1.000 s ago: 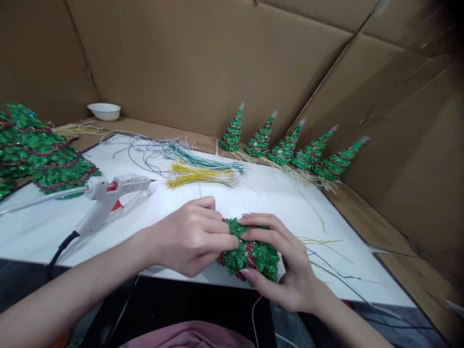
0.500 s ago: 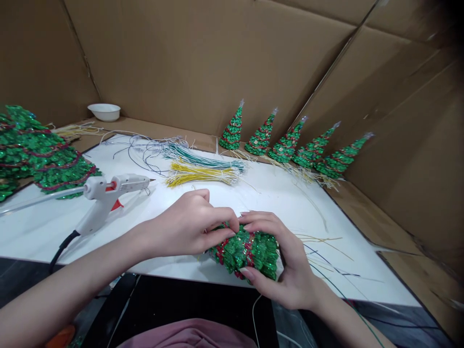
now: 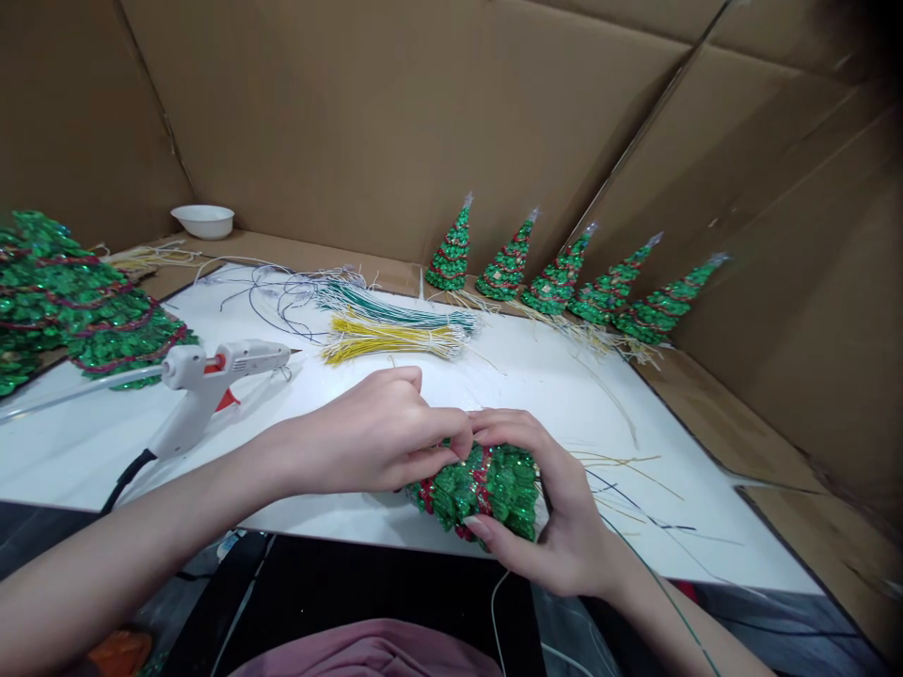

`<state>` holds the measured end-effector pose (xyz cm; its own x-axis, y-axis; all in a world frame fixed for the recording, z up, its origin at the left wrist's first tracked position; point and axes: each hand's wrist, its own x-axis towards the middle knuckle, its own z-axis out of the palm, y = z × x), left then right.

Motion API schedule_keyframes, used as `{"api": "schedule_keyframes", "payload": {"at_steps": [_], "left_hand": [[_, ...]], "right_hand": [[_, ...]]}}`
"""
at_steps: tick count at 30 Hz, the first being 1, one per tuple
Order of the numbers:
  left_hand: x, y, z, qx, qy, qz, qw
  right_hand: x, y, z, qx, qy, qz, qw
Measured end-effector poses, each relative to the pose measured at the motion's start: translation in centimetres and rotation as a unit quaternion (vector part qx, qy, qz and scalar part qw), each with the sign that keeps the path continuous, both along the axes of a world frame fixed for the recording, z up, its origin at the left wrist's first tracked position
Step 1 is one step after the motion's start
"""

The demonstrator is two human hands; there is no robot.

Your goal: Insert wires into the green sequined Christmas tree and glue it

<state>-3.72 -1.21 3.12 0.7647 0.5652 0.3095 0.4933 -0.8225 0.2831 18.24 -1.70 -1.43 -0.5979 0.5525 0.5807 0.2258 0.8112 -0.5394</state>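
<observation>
Sequin tree (image 3: 480,489) clamped in both grips, left hand (image 3: 373,442), right hand (image 3: 557,527), over bench (image 3: 536,385) edge; pinching may dislodge sequins, or it drops.

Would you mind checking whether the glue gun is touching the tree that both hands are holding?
Apart. The head view shows the glue gun lying left of the left hand, with bare white board between it and the sequin tree.
</observation>
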Motion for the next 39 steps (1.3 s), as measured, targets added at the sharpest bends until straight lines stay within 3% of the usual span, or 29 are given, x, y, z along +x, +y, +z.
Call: {"api": "schedule_keyframes", "payload": {"at_steps": [15,25,39], "left_hand": [[-0.01,0.32,-0.16,-0.032,-0.033,-0.013,0.999],[-0.21,0.45,0.21,-0.008,0.002,-0.028,1.000],[-0.23,0.82,0.26,-0.043,0.005,-0.056,0.997]], "right_hand": [[0.06,0.11,-0.20,-0.014,0.003,-0.008,1.000],[-0.01,0.23,-0.05,-0.010,0.002,0.001,1.000],[0.08,0.07,0.08,-0.009,-0.003,0.006,1.000]]}}
